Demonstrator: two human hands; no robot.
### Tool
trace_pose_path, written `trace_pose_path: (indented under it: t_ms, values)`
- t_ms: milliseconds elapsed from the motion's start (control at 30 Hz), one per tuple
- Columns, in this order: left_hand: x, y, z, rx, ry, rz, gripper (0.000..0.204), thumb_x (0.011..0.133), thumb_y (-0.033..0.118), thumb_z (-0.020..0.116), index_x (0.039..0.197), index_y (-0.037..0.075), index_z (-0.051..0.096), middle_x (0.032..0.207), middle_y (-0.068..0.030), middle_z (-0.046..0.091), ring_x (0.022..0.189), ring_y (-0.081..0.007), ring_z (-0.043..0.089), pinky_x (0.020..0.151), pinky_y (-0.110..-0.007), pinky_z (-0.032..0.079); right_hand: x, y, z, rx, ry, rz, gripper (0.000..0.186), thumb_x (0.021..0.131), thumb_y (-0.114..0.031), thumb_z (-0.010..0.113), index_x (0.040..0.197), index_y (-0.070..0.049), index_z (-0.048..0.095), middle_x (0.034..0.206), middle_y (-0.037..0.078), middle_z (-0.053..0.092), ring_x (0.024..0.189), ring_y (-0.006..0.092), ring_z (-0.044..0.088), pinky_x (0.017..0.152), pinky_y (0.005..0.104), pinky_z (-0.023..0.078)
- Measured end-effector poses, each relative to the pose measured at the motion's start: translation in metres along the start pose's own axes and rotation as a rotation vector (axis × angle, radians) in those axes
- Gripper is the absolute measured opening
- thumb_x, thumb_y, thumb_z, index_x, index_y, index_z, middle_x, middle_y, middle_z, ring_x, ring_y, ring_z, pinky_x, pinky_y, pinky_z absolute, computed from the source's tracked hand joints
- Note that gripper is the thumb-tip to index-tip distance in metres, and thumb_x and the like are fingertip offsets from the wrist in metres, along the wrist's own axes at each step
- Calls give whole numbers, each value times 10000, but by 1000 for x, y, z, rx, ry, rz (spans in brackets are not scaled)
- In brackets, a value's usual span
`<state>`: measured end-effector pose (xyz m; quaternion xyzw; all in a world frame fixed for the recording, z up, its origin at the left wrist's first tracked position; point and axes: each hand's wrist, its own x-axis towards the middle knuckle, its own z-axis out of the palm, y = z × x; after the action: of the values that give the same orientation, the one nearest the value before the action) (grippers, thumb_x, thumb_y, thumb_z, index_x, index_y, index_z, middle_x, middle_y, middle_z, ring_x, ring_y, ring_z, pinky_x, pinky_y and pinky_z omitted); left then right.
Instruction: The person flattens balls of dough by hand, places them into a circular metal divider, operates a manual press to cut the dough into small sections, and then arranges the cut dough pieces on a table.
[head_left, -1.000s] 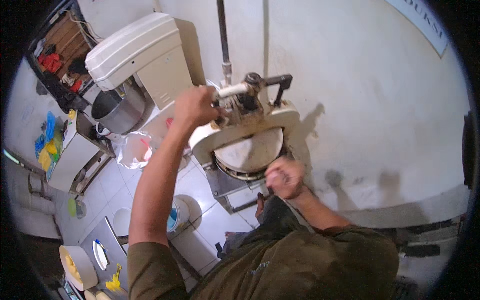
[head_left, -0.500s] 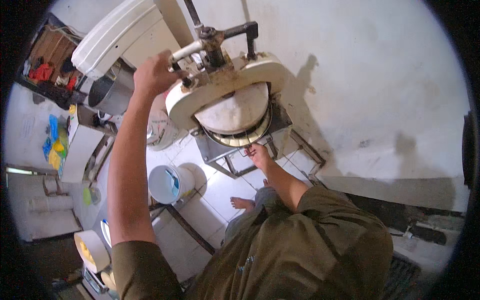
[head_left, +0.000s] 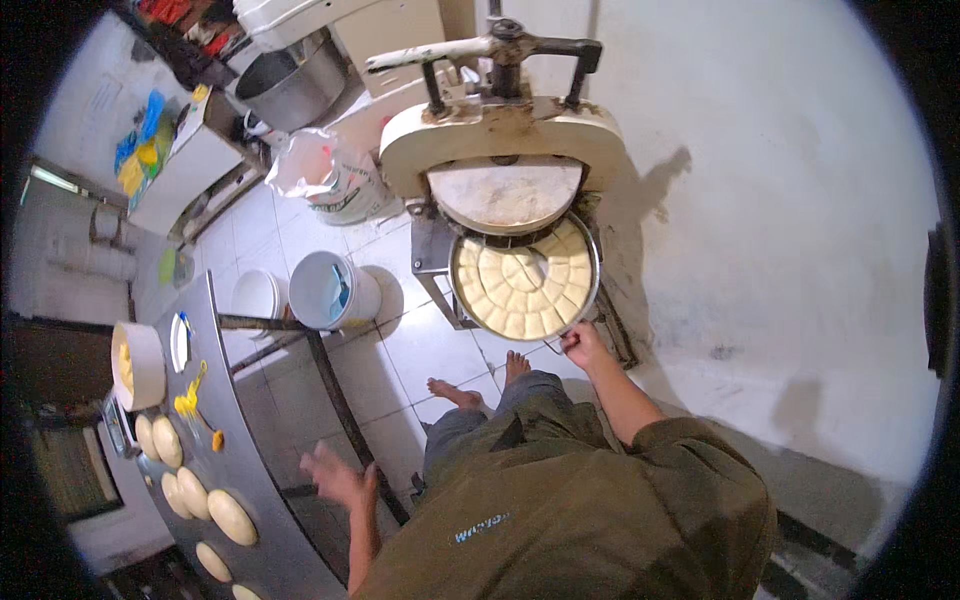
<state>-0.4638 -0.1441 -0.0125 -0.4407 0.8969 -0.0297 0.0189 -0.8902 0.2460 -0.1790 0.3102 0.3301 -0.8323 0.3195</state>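
A cream-painted dough divider press point(head_left: 505, 115) stands against the wall, its round plate point(head_left: 500, 190) tipped above a round metal pan point(head_left: 593, 285). The pan is drawn part way out and holds pale dough point(head_left: 500, 295) cut into several small pieces. My right hand point(head_left: 580, 345) is closed on the pan's wire handle at its front right. My left hand point(head_left: 340, 475) hangs low beside a steel table point(head_left: 250, 450), blurred, fingers apart, holding nothing. Several dough rounds point(head_left: 230, 515) lie on that table.
A mixer with a steel bowl point(head_left: 305, 95), a white sack point(head_left: 335, 190), white buckets point(head_left: 355, 300) and a cabinet point(head_left: 175, 200) stand to the left. On the table are a round container point(head_left: 145, 385) and yellow scrapers point(head_left: 188, 400). A wall point(head_left: 780, 200) rises at the right.
My left hand has let go of the press's upper lever and dropped to the lower left. The pan has come out toward me in my right hand, exposing the cut dough.
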Motion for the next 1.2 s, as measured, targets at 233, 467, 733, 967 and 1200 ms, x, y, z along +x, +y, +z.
trace_pose_path:
  t_ms: [233,467,733,967,1200]
  values:
    - [-226,-321,36,57,-88,-546,1302,706,228,931,1671,88,69,1742,-181,109,1544,-488,237,1208,-618,297,-134,22,10,-141,-48,125,389,814,107,528,1096,-157,576,893,-22,554,618,82,448,568,239,423]
    - [-207,-223,4,12,-233,-623,1118,815,49,819,1669,104,100,1735,-163,150,1502,-386,352,1214,-611,278,-190,5,53,-431,-193,131,310,899,17,608,1148,-161,563,926,-28,594,651,84,514,582,240,461]
    - [-248,-156,-30,-114,-89,-690,1076,734,51,839,1631,151,253,1715,-143,203,1508,-359,333,1230,-687,144,-306,50,181,-832,-550,373,497,878,-74,636,1357,2,529,897,-12,630,596,44,502,580,195,494]
    - [-255,-70,-52,-1117,-45,-669,819,923,383,704,1608,108,347,1679,-163,314,1550,-326,280,1219,-691,168,-277,82,293,-881,-775,879,233,850,10,568,1081,0,593,809,9,582,578,102,513,522,175,516]
    - [-351,70,-124,-250,-11,-1774,820,1035,653,387,1663,146,244,1741,-143,134,1581,-400,181,1286,-568,31,-185,125,336,-1169,-971,1107,387,675,43,522,1055,7,583,879,63,599,649,116,525,476,207,418]
